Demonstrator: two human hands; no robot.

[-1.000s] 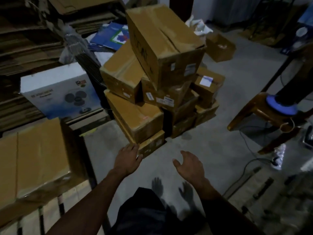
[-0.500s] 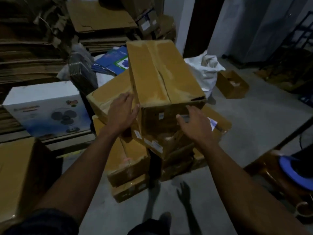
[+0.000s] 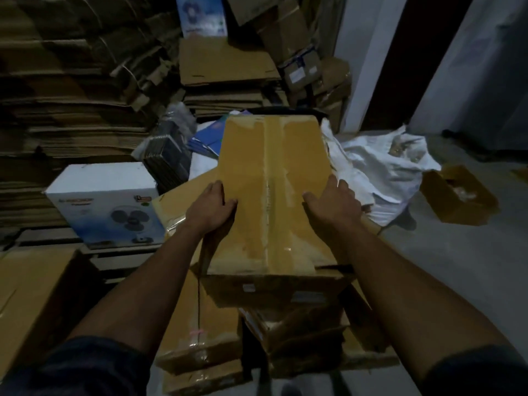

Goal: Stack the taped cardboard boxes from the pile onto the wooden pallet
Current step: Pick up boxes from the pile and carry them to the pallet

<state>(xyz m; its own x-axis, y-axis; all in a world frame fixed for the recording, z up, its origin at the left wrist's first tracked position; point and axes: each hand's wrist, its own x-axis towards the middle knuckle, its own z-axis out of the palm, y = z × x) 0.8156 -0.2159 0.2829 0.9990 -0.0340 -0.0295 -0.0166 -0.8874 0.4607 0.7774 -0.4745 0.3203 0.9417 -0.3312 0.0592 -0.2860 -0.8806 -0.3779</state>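
Observation:
A long taped cardboard box point(image 3: 270, 178) lies on top of the pile of brown boxes point(image 3: 200, 324) right in front of me. My left hand point(image 3: 210, 208) grips its left edge, thumb on the top face. My right hand point(image 3: 333, 202) clasps its right edge the same way. Clear tape runs down the middle of the box top. At the lower left a large brown box point(image 3: 34, 304) fills the corner; whatever bears it is out of sight.
A white fan carton point(image 3: 105, 201) stands left of the pile. Flattened cardboard point(image 3: 71, 95) is heaped high behind. A white sack point(image 3: 383, 172) and an open small box point(image 3: 457, 192) lie on the concrete floor point(image 3: 457, 267) to the right.
I have stepped closer to the pile. Both hands rose from near the floor to the top box and now grip its two sides.

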